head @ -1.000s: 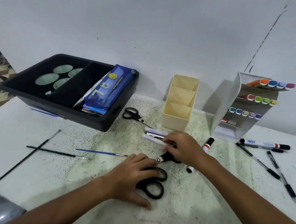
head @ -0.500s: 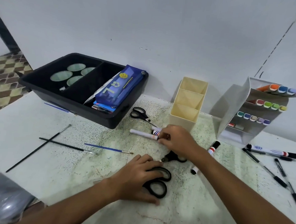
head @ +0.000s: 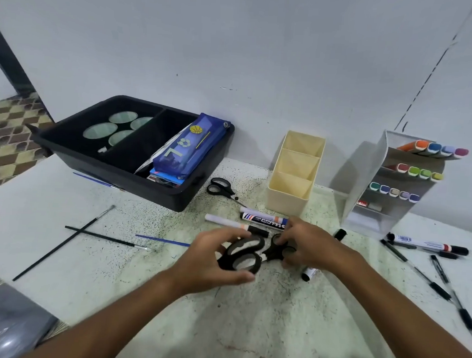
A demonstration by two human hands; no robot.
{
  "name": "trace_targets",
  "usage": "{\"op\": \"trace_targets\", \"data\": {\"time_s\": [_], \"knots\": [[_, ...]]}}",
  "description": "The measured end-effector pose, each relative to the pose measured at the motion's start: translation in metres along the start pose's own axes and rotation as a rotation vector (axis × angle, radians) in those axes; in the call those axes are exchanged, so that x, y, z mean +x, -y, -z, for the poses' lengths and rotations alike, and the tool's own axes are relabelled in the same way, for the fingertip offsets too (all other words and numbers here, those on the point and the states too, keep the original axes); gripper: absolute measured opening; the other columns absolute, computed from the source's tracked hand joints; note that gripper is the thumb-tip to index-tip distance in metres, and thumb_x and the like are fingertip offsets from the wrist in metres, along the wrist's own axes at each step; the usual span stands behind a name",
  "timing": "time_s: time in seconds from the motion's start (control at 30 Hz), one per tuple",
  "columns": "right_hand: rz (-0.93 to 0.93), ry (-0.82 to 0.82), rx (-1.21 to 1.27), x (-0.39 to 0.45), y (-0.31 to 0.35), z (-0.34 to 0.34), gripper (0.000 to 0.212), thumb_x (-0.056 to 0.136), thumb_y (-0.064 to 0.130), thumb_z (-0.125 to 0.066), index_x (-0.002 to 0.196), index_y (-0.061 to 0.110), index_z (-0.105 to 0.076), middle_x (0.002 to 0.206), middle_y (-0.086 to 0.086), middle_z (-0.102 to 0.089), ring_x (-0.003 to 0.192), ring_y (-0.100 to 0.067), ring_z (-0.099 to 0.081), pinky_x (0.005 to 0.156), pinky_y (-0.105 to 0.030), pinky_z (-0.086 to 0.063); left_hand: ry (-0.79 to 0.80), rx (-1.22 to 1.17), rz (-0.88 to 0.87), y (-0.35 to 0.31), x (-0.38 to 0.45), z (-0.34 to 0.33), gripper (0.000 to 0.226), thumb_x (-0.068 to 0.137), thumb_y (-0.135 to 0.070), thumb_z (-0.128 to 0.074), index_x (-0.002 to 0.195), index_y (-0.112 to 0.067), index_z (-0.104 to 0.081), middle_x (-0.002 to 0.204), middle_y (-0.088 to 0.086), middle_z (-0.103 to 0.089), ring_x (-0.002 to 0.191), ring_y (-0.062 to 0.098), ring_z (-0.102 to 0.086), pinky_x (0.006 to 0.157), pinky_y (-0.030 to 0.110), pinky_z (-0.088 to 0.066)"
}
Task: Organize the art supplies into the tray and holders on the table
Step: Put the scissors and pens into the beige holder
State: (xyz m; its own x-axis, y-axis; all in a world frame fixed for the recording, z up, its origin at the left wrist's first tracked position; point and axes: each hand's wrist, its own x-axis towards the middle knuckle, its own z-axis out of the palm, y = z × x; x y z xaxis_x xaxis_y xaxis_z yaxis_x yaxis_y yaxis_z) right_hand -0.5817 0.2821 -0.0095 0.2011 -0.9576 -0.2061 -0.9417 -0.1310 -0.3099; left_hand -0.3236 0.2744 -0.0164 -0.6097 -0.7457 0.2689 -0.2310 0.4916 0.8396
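head view, one frame
left hand [head: 210, 256]: fingers curled round the big black scissors [head: 242, 256], gripping the handle loops, lifted just off the table [head: 275, 315]
right hand [head: 312, 244]: fingers curled on a smaller black scissors [head: 279, 249], touching the big pair at centre; motion blur, exact grip on it hard to tell
third scissors [head: 220, 188]: flat on the table, between the black tray [head: 177, 202] and the cream holder [head: 295, 173]
black tray: far left, two compartments; left one has round green-lidded pots [head: 100, 130], right one has a blue pencil case [head: 188, 147] leaning on the end wall
cream holder: far centre, three stepped compartments
white rack [head: 368, 185]: far right, tiered rows of coloured markers [head: 434, 148]
whiteboard markers [head: 264, 220]: lying just beyond the hands, near the cream holder
paintbrushes [head: 105, 236]: loose on the left of the table, two crossing
pens [head: 425, 244]: scattered on the right, near the rack
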Motion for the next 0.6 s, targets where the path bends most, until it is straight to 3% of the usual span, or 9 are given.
{"op": "trace_targets", "data": {"time_s": [0.13,0.23,0.3,0.43,0.6], "knots": [[-0.014,-0.017,0.084,-0.002,0.0,0.005,0.028,0.073,0.023,-0.078,0.1,0.025,-0.072,0.103,0.016,-0.04,0.088,-0.007,-0.05,0.072,-0.026,-0.047,-0.12,-0.372,0.173,-0.003,0.012,0.004,0.046,0.076,-0.027,-0.075,0.12,-0.023,-0.061,0.113,0.003,-0.068,0.101,0.02,-0.067,0.063,0.04,-0.06],[-0.005,-0.034,0.176,-0.001,0.001,0.014,0.017,0.077,0.018,-0.075,0.078,0.031,-0.066,0.096,0.018,-0.052,0.08,-0.001,-0.055,0.065,-0.016,-0.044,-0.216,-0.553,0.265,0.001,0.02,0.004,0.036,0.092,-0.03,-0.062,0.124,-0.016,-0.06,0.109,0.016,-0.066,0.103,0.031,-0.065,0.059,0.04,-0.059],[-0.024,-0.016,0.197,0.0,0.001,0.015,0.019,0.08,0.016,-0.073,0.075,0.031,-0.064,0.087,0.015,-0.061,0.077,-0.001,-0.058,0.065,-0.018,-0.048,-0.264,-0.592,0.329,0.003,0.024,0.004,0.037,0.088,-0.039,-0.053,0.117,-0.018,-0.064,0.101,0.019,-0.067,0.093,0.029,-0.067,0.054,0.034,-0.057],[-0.046,0.027,0.231,0.0,0.004,0.01,0.024,0.081,0.006,-0.069,0.073,0.029,-0.064,0.08,0.017,-0.063,0.073,0.001,-0.059,0.061,-0.011,-0.045,-0.325,-0.584,0.432,0.012,0.032,0.005,0.037,0.097,-0.043,-0.044,0.101,-0.012,-0.064,0.095,0.021,-0.07,0.054,0.009,-0.062,0.04,0.02,-0.042],[0.008,-0.209,0.407,0.032,0.029,0.013,0.011,0.085,0.005,-0.066,0.086,0.014,-0.071,0.08,0.014,-0.062,0.068,0.007,-0.057,0.06,-0.006,-0.041,-0.379,-0.634,0.531,0.022,0.034,0.016,0.04,0.101,-0.042,-0.04,0.108,-0.009,-0.062,0.095,0.017,-0.073,0.062,0.009,-0.065,0.042,0.025,-0.044]]}}
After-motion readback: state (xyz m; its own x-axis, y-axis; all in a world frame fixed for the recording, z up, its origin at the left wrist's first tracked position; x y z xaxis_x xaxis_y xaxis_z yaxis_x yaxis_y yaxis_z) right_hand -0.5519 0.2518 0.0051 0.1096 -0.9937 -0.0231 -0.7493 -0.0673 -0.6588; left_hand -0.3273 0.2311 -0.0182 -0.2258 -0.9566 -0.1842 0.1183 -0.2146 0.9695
